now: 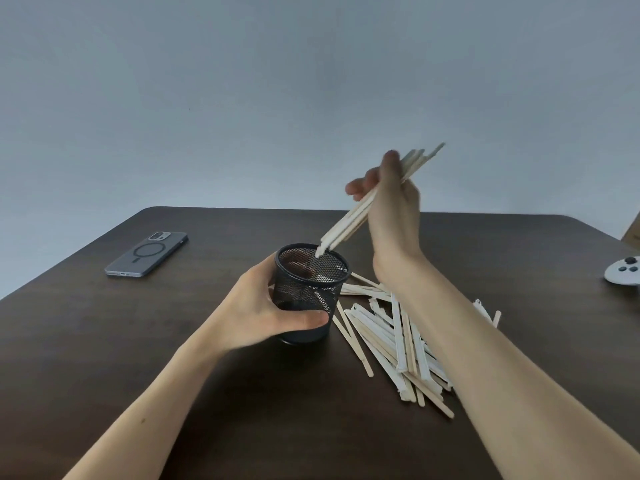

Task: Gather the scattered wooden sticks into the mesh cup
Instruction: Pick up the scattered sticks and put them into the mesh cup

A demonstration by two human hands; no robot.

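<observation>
A black mesh cup (311, 271) stands on the dark table, tilted slightly toward the right. My left hand (263, 313) wraps around its left side and base. Raised above and to the right of the cup, my right hand (391, 202) grips a bundle of wooden sticks (349, 223). The bundle slants down to the left, and its lower tips sit just at the cup's rim. A pile of loose wooden sticks (398, 341), some in white paper sleeves, lies on the table right of the cup, partly hidden under my right forearm.
A grey phone (147, 254) lies face down at the table's far left. A white game controller (625, 275) sits at the right edge, with a cardboard corner (632, 233) behind it. The brown table (242, 410) ends at a plain wall.
</observation>
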